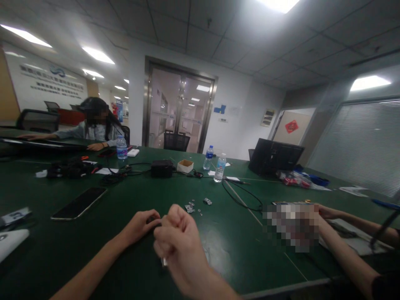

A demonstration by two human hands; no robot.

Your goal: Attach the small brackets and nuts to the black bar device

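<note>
My right hand (183,248) is raised over the near middle of the green table, its fingers curled into a blurred fist. Whatever it may hold is hidden inside the fingers. Just behind it and to the left, my left hand (144,221) rests low at the tabletop with thumb and fingers bent together. Its fingertips are partly covered by my right hand. A small pale edge of some object (164,262) shows below my right fist. Beyond both hands lie small metal parts (189,207) with tiny ring-like pieces, and another metal part (207,201).
A phone (80,203) lies to the left. Farther back stand a black box (162,168), a small open carton (185,166) and water bottles (220,168), among cables. At right another person's forearms (346,250) reach in; a monitor (275,156) stands behind. Someone sits far left.
</note>
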